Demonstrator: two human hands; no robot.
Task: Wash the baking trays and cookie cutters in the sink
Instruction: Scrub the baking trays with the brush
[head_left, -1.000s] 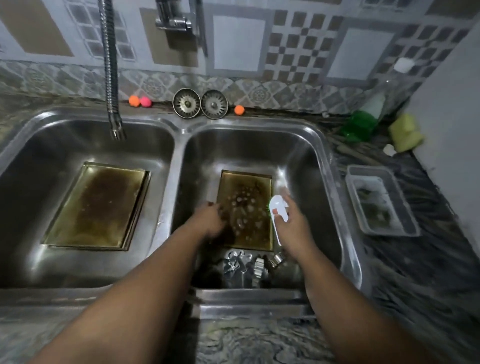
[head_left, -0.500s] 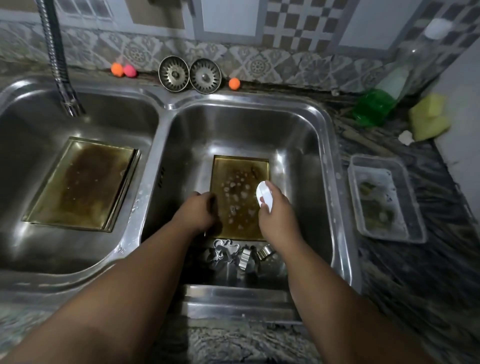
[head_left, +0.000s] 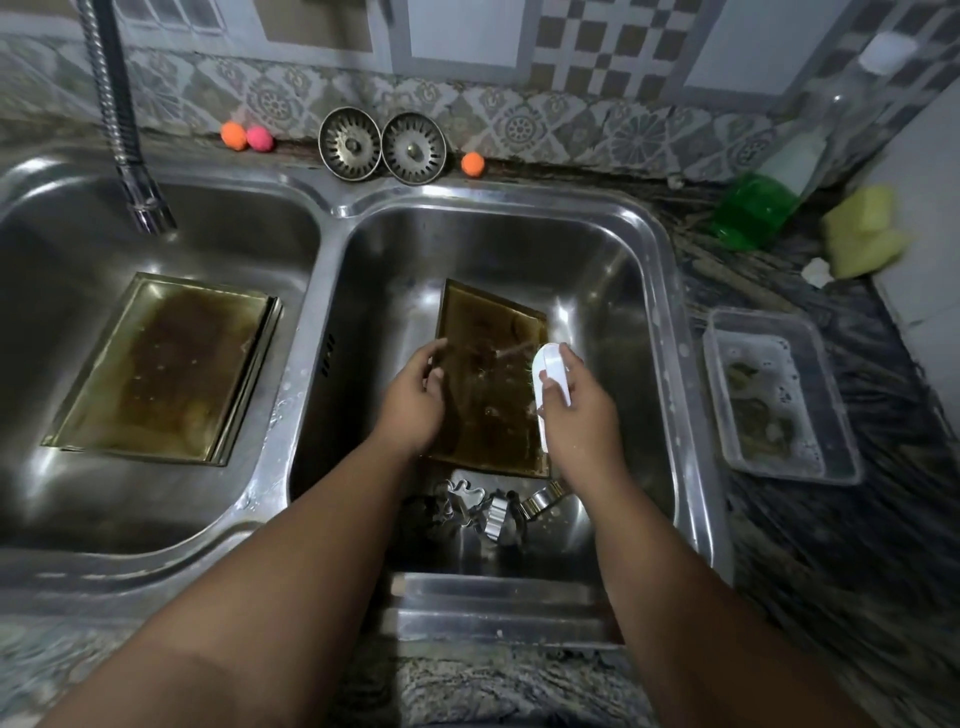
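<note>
Steel sink (head_left: 670, 291) holds 1 brown-stained baking tray (head_left: 488, 415).

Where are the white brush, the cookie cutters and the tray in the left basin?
white brush (head_left: 551, 375), head view, on its white back.
cookie cutters (head_left: 491, 509), head view, on a middle cutter's metal edge.
tray in the left basin (head_left: 171, 369), head view, on its stained floor.
</note>
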